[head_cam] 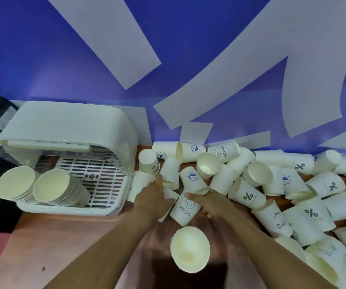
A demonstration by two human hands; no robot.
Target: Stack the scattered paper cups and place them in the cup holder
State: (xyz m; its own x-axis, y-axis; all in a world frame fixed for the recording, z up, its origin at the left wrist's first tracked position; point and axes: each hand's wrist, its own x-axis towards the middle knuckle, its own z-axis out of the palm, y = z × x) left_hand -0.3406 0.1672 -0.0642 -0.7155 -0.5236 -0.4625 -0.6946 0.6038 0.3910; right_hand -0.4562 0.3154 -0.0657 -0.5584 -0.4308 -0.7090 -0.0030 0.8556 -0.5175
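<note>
You had matt paper cups (246, 196) strewn on a smooth, wood-look table (49, 236). The cup holder (67, 124) at your left was glossy pale plastic with a slotted plastic tray (103, 176).

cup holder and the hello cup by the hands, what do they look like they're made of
The cup holder looks like moulded plastic: smooth, cream, faintly glossy, with rounded corners and a slotted grid tray. The HELLO cup looks like matte white paper, with a thin wall, rolled rim and flat printed lettering; any inner coating cannot be told.
</note>
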